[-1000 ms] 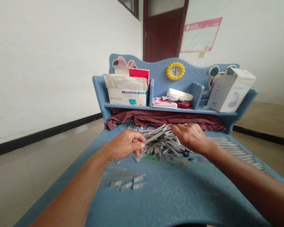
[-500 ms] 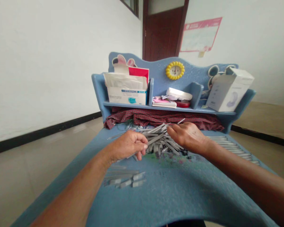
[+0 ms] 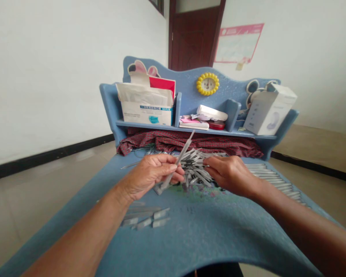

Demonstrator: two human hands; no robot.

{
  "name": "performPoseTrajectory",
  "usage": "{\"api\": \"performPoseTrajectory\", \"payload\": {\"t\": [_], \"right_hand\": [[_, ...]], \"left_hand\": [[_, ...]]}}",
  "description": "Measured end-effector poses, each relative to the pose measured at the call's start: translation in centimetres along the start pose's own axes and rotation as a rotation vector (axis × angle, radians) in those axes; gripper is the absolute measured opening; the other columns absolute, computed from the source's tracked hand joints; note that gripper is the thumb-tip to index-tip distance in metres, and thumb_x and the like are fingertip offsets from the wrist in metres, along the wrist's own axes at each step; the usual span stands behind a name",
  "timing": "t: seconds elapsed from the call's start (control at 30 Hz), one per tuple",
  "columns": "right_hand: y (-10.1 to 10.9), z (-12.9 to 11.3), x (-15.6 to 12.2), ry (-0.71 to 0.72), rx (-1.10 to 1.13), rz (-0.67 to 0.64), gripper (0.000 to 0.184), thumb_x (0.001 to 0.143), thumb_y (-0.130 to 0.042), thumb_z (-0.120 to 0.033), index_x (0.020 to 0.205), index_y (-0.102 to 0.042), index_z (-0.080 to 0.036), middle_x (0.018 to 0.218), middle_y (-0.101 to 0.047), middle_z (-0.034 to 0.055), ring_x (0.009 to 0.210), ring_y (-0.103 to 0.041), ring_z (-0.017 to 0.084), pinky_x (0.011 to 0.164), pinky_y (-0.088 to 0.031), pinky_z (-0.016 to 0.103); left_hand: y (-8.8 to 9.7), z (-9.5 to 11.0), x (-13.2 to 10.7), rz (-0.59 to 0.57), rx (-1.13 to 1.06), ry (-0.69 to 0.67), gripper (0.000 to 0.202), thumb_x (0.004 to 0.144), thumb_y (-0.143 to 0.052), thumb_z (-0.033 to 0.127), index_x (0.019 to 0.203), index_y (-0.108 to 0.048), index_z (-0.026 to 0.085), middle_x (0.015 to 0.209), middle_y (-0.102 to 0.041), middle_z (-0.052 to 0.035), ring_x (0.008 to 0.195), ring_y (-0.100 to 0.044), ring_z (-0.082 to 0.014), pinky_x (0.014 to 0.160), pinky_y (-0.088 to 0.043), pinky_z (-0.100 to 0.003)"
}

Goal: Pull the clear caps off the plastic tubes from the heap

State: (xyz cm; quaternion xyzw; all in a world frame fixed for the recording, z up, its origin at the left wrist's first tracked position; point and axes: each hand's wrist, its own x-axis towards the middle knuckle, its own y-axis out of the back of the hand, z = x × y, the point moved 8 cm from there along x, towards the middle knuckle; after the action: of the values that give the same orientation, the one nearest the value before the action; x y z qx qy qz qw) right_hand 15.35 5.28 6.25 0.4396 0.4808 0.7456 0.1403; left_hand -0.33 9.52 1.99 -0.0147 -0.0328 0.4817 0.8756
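A long, thin grey stick [image 3: 185, 149] slants up and away from my left hand [image 3: 153, 172], pinched between thumb and fingers. Its exact kind is not clear. Over the right side of a heaped pile of similar grey and clear pieces [image 3: 196, 171], my right hand [image 3: 231, 174] has its fingers drawn together. Whatever lies between those fingertips is hidden. More flat grey pieces [image 3: 145, 216] lie loosely grouped on the blue table [image 3: 196, 234], nearer than my left hand.
At the right, thin sticks [image 3: 272, 181] lie side by side in a row. Behind the pile is a checked red cloth [image 3: 187, 141] beneath a shelf. The shelf holds a mask box [image 3: 147, 112], papers [image 3: 193, 124] and a white carton [image 3: 271, 109].
The stick in my left hand now points steeply upward; before, a piece there lay lower against the pile. My right hand stays by the pile, and the stick beyond it no longer shows.
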Motion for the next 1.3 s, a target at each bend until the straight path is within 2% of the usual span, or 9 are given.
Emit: {"api": "performPoseTrajectory", "payload": {"t": [0.1,0.17,0.27,0.4,0.57,0.67,0.8,0.93,1.3], "right_hand": [[-3.3,0.6,-0.5,-0.060,-0.045,-0.333,0.023,0.089,-0.042,-0.025,0.080,-0.061,-0.017,0.067,-0.065,0.0040,0.059,-0.059,0.013,0.053,-0.031,0.024],[-4.8,0.6,-0.7,-0.073,-0.080,-0.465,0.025,0.089,-0.040,-0.024,0.082,-0.063,-0.017,0.071,-0.068,0.0073,0.066,-0.063,0.017,0.055,-0.032,0.025],[-6.5,0.0,-0.7,-0.050,-0.123,-0.589,0.023,0.086,-0.041,-0.019,0.091,-0.064,-0.018,0.078,-0.070,0.0109,0.072,-0.066,0.022,0.056,-0.036,0.026],[-8.1,-0.4,-0.4,-0.032,-0.157,-0.653,0.025,0.079,-0.045,-0.012,0.092,-0.066,-0.016,0.080,-0.070,0.0144,0.078,-0.066,0.026,0.060,-0.042,0.029],[-9.0,-0.2,-0.3,-0.009,-0.148,-0.650,0.026,0.082,-0.042,-0.015,0.091,-0.067,-0.017,0.080,-0.070,0.0137,0.076,-0.066,0.025,0.061,-0.042,0.028],[-8.4,0.1,-0.3,-0.017,-0.088,-0.581,0.027,0.085,-0.040,-0.020,0.092,-0.066,-0.017,0.074,-0.069,0.0116,0.068,-0.064,0.022,0.057,-0.038,0.026],[-6.6,0.2,-0.2,-0.100,0.222,-0.388,0.020,0.082,-0.044,-0.020,0.086,-0.063,-0.017,0.061,-0.061,0.0019,0.055,-0.053,0.012,0.052,-0.030,0.021],[-5.2,-0.6,-0.2,-0.147,0.479,-0.278,0.017,0.080,-0.044,-0.016,0.083,-0.061,-0.017,0.057,-0.052,-0.0034,0.050,-0.042,0.007,0.050,-0.026,0.019],[-4.6,-3.2,-0.4,-0.104,0.347,-0.099,0.019,0.083,-0.042,-0.020,0.088,-0.060,-0.016,0.059,-0.058,0.0002,0.048,-0.046,0.010,0.050,-0.025,0.024]], "left_hand": [[-0.4,0.1,0.1,-0.011,-0.016,-0.026,0.013,0.076,-0.064,0.021,0.084,-0.062,0.012,0.085,-0.070,-0.0070,0.074,-0.068,-0.0179,0.074,-0.052,-0.029],[-0.6,0.0,0.1,-0.016,-0.015,-0.025,0.013,0.075,-0.064,0.021,0.084,-0.063,0.011,0.084,-0.070,-0.0066,0.073,-0.068,-0.0171,0.074,-0.052,-0.028],[-0.7,-0.2,0.1,-0.022,0.012,-0.016,0.012,0.076,-0.063,0.021,0.083,-0.063,0.012,0.083,-0.070,-0.0058,0.072,-0.068,-0.0159,0.072,-0.052,-0.026],[-0.6,-0.4,0.0,-0.015,0.095,0.008,0.012,0.076,-0.063,0.021,0.084,-0.062,0.012,0.080,-0.071,-0.0057,0.067,-0.068,-0.0151,0.066,-0.051,-0.024],[-0.8,-0.8,-0.1,-0.041,0.186,0.048,0.015,0.074,-0.065,0.023,0.083,-0.061,0.012,0.078,-0.071,-0.0065,0.065,-0.067,-0.0154,0.064,-0.050,-0.025],[-0.8,-1.2,0.0,-0.052,0.238,0.072,0.016,0.074,-0.064,0.025,0.082,-0.061,0.012,0.077,-0.071,-0.0066,0.064,-0.066,-0.0155,0.064,-0.050,-0.026],[-0.6,-1.7,0.2,-0.014,0.287,0.099,0.015,0.073,-0.063,0.025,0.081,-0.060,0.012,0.073,-0.070,-0.0060,0.060,-0.065,-0.0147,0.059,-0.047,-0.025],[-1.0,-2.0,0.4,0.027,0.258,0.109,0.016,0.071,-0.065,0.025,0.079,-0.058,0.013,0.069,-0.069,-0.0052,0.056,-0.063,-0.0140,0.058,-0.048,-0.025],[-2.3,-2.2,0.4,0.187,0.161,0.056,0.020,0.065,-0.069,0.024,0.073,-0.053,0.015,0.053,-0.060,0.0030,0.052,-0.059,-0.0119,0.052,-0.045,-0.022]]}}
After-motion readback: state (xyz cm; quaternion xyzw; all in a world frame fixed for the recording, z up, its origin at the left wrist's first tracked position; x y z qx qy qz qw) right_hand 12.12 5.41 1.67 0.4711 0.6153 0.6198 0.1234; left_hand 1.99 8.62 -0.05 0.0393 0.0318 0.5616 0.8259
